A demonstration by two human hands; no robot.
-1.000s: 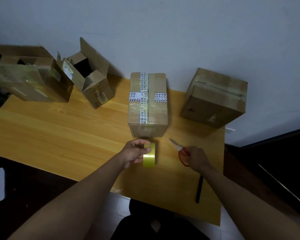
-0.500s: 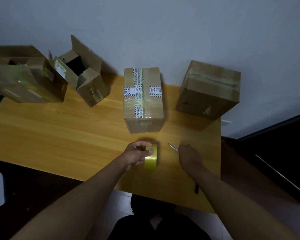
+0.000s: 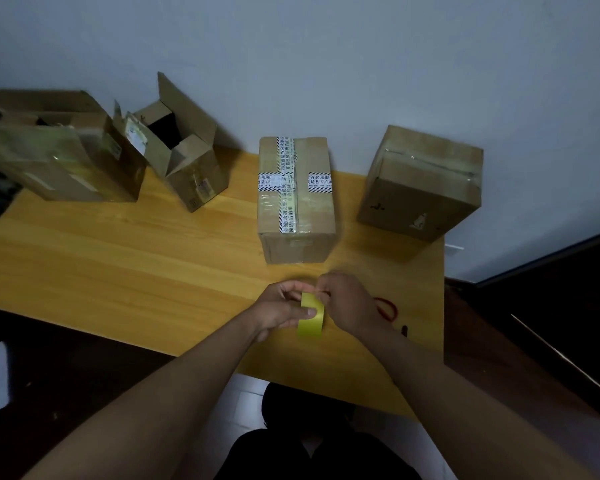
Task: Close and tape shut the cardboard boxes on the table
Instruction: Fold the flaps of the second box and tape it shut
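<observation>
My left hand (image 3: 280, 311) grips a yellow tape roll (image 3: 310, 320) upright above the table's front. My right hand (image 3: 349, 304) touches the top of the roll with its fingertips, pinching at the tape there. Just beyond stands a closed cardboard box (image 3: 297, 199) sealed with printed tape. A second closed box (image 3: 421, 183) is at the back right. A small box (image 3: 184, 157) with its flaps open stands at the back left, and beside it a larger open box (image 3: 59, 157).
Red-handled scissors (image 3: 387, 308) lie on the wooden table (image 3: 118, 258) just right of my right hand, with a dark stick-like object (image 3: 404, 330) by them. A wall rises behind the boxes. The table's right edge drops to a dark floor.
My right hand has let go of the scissors, leaving them on the table, and moved left onto the tape roll. The left hand has kept hold of the roll.
</observation>
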